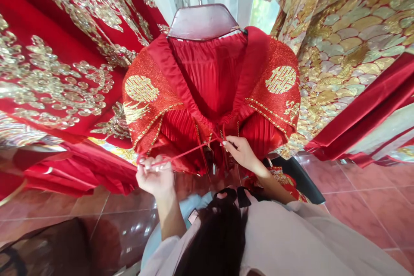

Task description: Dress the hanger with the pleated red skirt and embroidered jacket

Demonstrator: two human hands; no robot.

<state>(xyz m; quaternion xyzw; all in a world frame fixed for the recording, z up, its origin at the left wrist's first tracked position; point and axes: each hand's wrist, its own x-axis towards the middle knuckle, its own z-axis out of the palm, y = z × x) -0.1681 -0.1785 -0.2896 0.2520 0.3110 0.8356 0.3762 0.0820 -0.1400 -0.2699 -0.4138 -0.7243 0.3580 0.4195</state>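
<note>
While pinched between the fingers: a thin red cord (pixel 190 152), drawn taut on a slant across the front of the red wedding garment (pixel 210 77).

Left hand (pixel 154 177): closed, fingers curled over the cord's outer stretch, long pale nails uppermost, a little below and to the view-left of the garment's front.

Right hand (pixel 239 152): thumb and forefinger nearly meeting on the cord, the remaining fingers loosely bent, close against the garment's front edge.

Work at the hands: the cord held tight between both hands — no slack visible in the stretch between them, its knot or fastening hidden among the folds.

Garment: pleated red satin with gold-beaded panels, draped over a dark red chair back (pixel 202 21) — directly beyond the hands.

On the garment: two gold double-happiness emblems (pixel 141 88), one on each side panel.

View-left of the garment: a red robe with heavy gold embroidery (pixel 58 77).

View-right of the garment: a robe in a gold scale pattern (pixel 349 43).

Nearer than the garment: a pale sleeve (pixel 291 233), dark hair (pixel 220 241) tied with a black bow, and polished red floor tiles (pixel 365 198) — spreading out to the view-right.
</note>
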